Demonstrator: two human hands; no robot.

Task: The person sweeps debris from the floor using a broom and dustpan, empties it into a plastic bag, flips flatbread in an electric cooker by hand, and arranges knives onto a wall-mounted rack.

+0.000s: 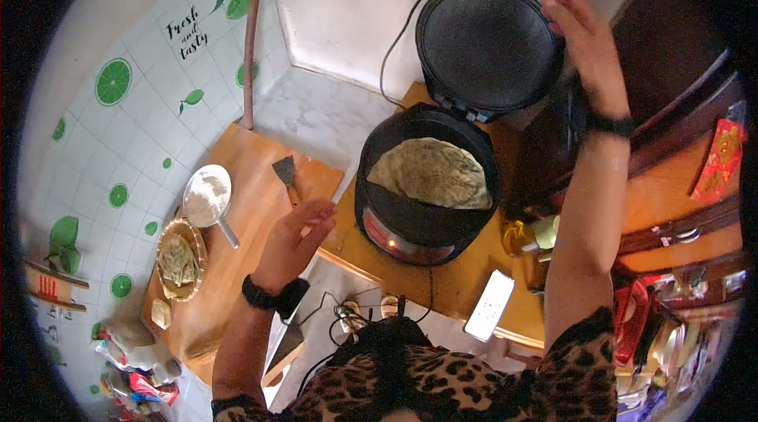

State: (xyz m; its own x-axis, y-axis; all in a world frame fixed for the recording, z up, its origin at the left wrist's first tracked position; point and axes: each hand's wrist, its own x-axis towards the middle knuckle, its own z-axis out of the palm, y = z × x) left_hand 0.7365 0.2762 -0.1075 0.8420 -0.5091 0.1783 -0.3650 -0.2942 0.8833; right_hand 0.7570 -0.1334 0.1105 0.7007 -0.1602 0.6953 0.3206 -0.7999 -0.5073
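Observation:
A round black electric baking pan [426, 221] stands on the wooden table with its lid [489, 47] raised. Inside lies a browned flatbread [430, 173], covering the far part of the cooking plate. My right hand [580, 31] grips the lid by its handle at the upper right edge. Over the wooden board my left hand [296, 240] hovers with fingers loosely extended, seemingly holding nothing. Just beyond it is a dark spatula [285, 172], the end of its handle hidden by that hand.
On the board [253, 161] are a white pan of flour [207, 195], a woven basket [193, 289] with flatbread and a small dough piece [161, 314]. An oil bottle [519, 238] and a white phone-like slab [489, 305] lie right of the baking pan. A cord [387, 67] runs up the wall.

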